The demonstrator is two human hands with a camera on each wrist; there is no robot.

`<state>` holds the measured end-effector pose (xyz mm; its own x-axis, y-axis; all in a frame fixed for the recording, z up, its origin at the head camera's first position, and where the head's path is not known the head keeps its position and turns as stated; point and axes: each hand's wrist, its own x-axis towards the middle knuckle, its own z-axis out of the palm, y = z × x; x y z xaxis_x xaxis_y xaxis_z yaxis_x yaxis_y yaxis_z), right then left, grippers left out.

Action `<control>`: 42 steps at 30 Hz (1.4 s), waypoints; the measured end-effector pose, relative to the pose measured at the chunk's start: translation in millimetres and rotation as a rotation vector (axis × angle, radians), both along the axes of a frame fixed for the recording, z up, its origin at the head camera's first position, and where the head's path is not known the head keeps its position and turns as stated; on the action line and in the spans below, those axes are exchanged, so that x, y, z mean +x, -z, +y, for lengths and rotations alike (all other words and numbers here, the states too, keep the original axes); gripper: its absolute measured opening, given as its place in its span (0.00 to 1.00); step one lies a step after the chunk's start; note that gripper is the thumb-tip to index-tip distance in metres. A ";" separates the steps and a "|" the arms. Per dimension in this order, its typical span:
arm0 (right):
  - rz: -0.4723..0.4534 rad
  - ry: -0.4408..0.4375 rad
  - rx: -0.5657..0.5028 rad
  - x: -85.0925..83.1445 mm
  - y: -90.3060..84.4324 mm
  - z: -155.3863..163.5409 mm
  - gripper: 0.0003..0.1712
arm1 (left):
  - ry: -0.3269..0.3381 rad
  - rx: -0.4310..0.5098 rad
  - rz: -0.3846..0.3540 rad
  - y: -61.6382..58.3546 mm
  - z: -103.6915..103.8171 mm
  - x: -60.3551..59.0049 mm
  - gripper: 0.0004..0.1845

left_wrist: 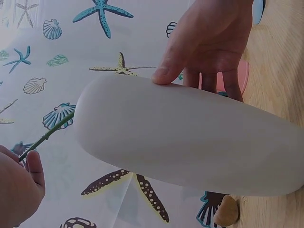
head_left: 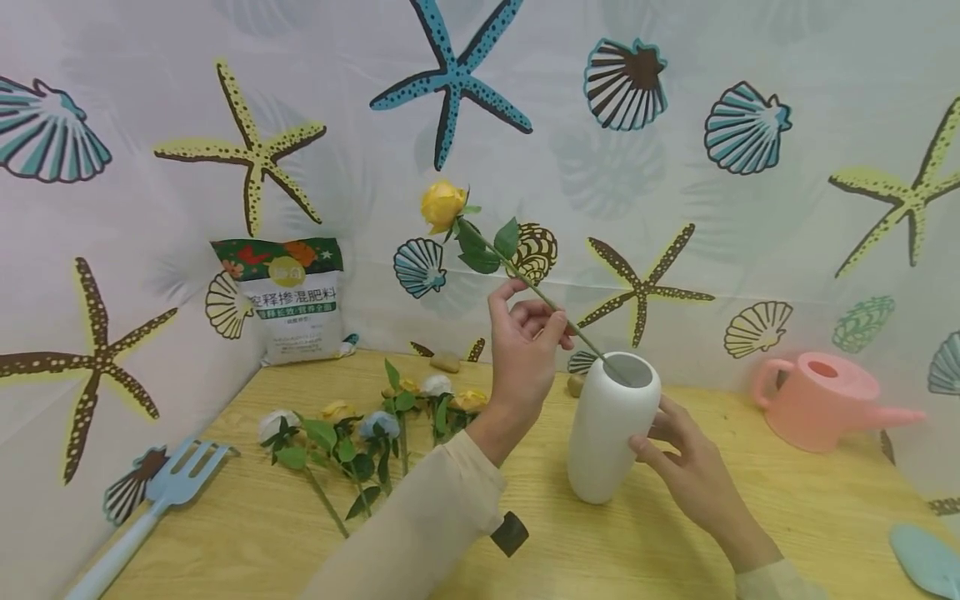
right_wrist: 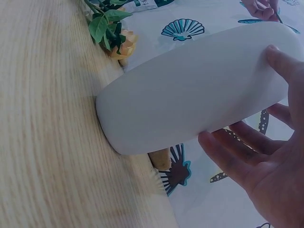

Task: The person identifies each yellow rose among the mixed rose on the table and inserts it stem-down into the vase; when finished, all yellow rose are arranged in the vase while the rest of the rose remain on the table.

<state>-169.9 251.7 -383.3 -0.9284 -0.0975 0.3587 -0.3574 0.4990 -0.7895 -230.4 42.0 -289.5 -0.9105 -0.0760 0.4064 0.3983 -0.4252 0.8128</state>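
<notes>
A yellow rose (head_left: 443,206) with green leaves slants across the head view. My left hand (head_left: 525,350) pinches its green stem (left_wrist: 46,137) between thumb and fingers. The stem's lower end dips into the mouth of a tall white vase (head_left: 611,442), and its tip is hidden inside. The vase stands on the wooden table, tilted a little in the head view. On its right side my right hand (head_left: 690,475) holds it, with the thumb (right_wrist: 280,59) on one side and the fingers (right_wrist: 228,156) spread along the other.
Several artificial flowers (head_left: 360,433) lie left of the left forearm. A blue garden fork (head_left: 161,500) rests at the left edge, and a fertilizer bag (head_left: 296,308) stands behind. At right are a pink watering can (head_left: 817,400) and a light blue tool (head_left: 926,554). Small stones (head_left: 446,362) lie at the back.
</notes>
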 end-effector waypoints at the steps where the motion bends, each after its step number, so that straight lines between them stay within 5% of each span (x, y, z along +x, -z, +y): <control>1: 0.000 0.002 0.001 0.0 -0.3 0.1 0.36 | 0.002 -0.007 0.003 0.7 0.7 0.1 0.26; 7: -0.016 0.022 -0.004 -0.7 -1.0 -0.5 0.37 | -0.016 -0.123 0.056 6.6 3.6 -2.5 0.23; 22: -0.037 0.035 0.015 -1.0 -0.9 -0.4 0.38 | -0.142 -0.622 0.224 9.0 22.5 -6.8 0.16; 31: -0.034 0.024 0.038 -0.2 0.3 -0.7 0.37 | -0.158 -0.797 0.244 13.1 24.4 -4.6 0.07; 35: -0.017 0.015 0.028 -1.0 1.3 -0.4 0.37 | -0.218 -0.862 0.260 14.4 24.5 -6.0 0.03; 42: -0.018 0.022 0.021 -1.3 0.6 -0.2 0.37 | -0.238 -0.948 0.173 13.2 24.3 -6.0 0.05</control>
<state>-171.3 251.6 -383.9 -0.9368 -0.0846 0.3395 -0.3317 0.5234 -0.7849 -236.4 66.2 -302.7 -0.8359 0.1762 0.5198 0.5343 0.4775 0.6975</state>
